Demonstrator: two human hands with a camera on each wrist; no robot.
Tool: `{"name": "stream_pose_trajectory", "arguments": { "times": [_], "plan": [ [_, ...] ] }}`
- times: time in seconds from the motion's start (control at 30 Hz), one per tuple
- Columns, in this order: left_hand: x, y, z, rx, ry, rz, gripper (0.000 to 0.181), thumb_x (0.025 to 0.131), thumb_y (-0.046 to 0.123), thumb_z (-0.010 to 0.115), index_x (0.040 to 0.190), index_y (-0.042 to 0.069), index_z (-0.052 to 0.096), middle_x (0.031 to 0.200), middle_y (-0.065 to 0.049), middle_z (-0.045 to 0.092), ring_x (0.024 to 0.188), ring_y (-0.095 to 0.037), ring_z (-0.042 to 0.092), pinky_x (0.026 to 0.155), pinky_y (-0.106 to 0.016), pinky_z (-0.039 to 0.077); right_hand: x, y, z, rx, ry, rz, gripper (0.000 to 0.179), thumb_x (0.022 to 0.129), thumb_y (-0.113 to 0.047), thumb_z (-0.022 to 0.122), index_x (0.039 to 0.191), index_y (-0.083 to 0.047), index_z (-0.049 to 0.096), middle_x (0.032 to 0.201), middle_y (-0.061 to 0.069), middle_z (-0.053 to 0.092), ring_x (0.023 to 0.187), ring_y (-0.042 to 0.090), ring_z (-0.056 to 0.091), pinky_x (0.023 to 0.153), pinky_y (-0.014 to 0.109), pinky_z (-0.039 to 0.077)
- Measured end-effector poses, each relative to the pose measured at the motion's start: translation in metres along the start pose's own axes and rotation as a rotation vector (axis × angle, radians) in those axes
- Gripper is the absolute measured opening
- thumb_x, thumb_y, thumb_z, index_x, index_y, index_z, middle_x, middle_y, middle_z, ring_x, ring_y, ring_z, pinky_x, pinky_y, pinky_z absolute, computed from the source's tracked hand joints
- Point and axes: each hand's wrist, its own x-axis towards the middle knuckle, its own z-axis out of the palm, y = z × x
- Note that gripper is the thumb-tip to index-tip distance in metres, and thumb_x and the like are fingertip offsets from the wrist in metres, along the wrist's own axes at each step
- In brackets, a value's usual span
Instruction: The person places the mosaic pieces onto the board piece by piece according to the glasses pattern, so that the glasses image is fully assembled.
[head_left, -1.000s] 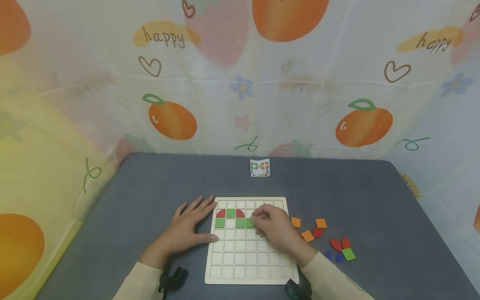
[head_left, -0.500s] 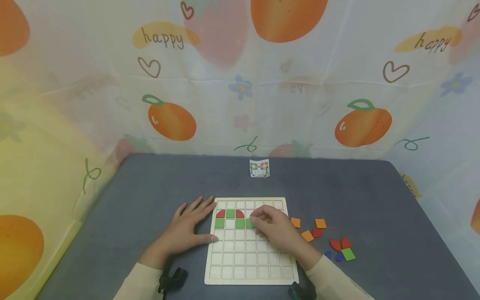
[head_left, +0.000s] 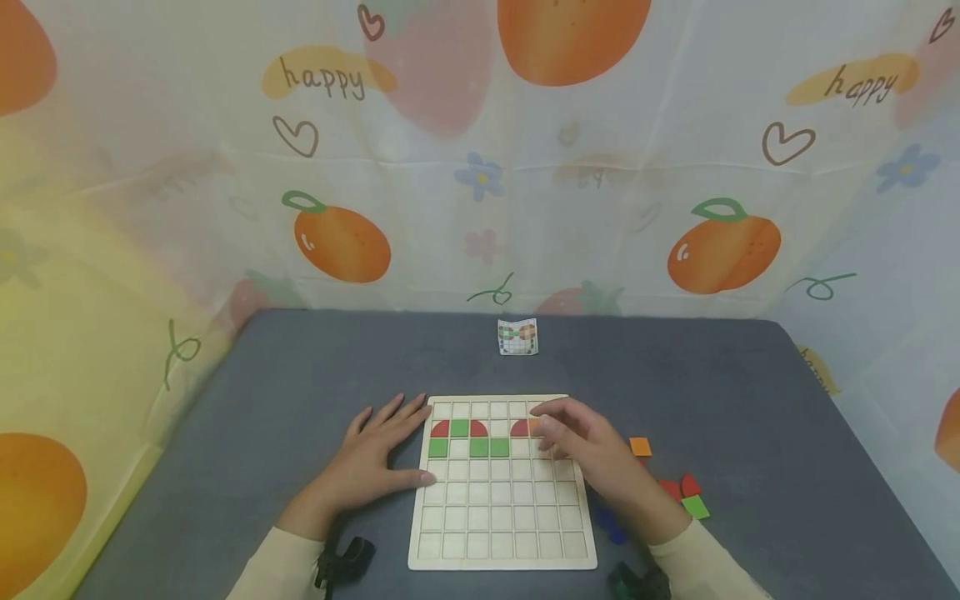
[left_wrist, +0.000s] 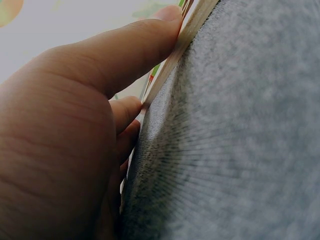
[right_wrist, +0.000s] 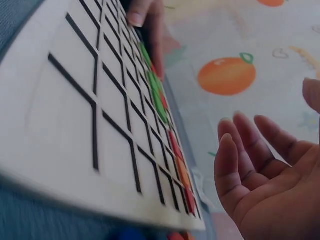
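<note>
Fingers of your right hand (head_left: 588, 442) curve loosely, thumb apart, holding nothing, above the grid board (head_left: 500, 519), near its orange piece (head_left: 534, 427). Your left hand (head_left: 375, 454) spreads straight fingers, thumb touching the board's left edge. Green squares (head_left: 479, 447) sit in cells between; a card (head_left: 517, 337) lies beyond.

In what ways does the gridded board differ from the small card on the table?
The gridded board is much larger than the small card. The board bears separate coloured tiles, while the card shows a small coloured pattern. The left hand touches the board, while the card lies untouched. The card lies beyond the board, near the far edge of the table. Both show a grid.
</note>
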Motion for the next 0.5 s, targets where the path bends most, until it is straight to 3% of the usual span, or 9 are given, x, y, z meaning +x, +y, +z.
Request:
{"name": "stream_pose_trajectory", "arguments": {
  "times": [0.2, 0.4, 0.5],
  "plan": [
    [0.0, 0.001, 0.0, 0.003, 0.006, 0.001, 0.105, 0.086, 0.074, 0.08, 0.17, 0.022, 0.043, 0.176, 0.004, 0.031, 0.164, -0.033, 0.017, 0.123, -0.07, 0.001, -0.011, 0.002, -0.022, -0.009, 0.03, -0.085, 0.034, 0.117, -0.016, 0.051, 0.137, 0.01, 0.062, 0.117, 0.023, 0.07, 0.1, 0.036, 0.07, 0.086, 0.04, 0.059],
    [0.0, 0.001, 0.0, 0.0, 0.004, 0.0, 0.105, 0.087, 0.074, 0.079, 0.17, 0.022, 0.043, 0.176, 0.004, 0.031, 0.164, -0.032, 0.017, 0.123, -0.07, 0.001, -0.024, 0.005, -0.044, 0.018, 0.069, -0.079, 0.042, 0.12, -0.02, 0.041, 0.14, 0.014, 0.058, 0.118, 0.025, 0.067, 0.104, 0.035, 0.068, 0.086, 0.038, 0.058],
    [0.0, 0.0, 0.0, 0.001, 0.004, 0.002, 0.105, 0.087, 0.075, 0.079, 0.17, 0.023, 0.043, 0.176, 0.004, 0.031, 0.164, -0.032, 0.017, 0.123, -0.07, 0.001, -0.029, 0.008, -0.057, 0.066, 0.066, -0.12, 0.044, 0.121, -0.021, 0.034, 0.141, 0.011, 0.058, 0.119, 0.025, 0.065, 0.105, 0.032, 0.068, 0.086, 0.036, 0.058]
  ]
}}
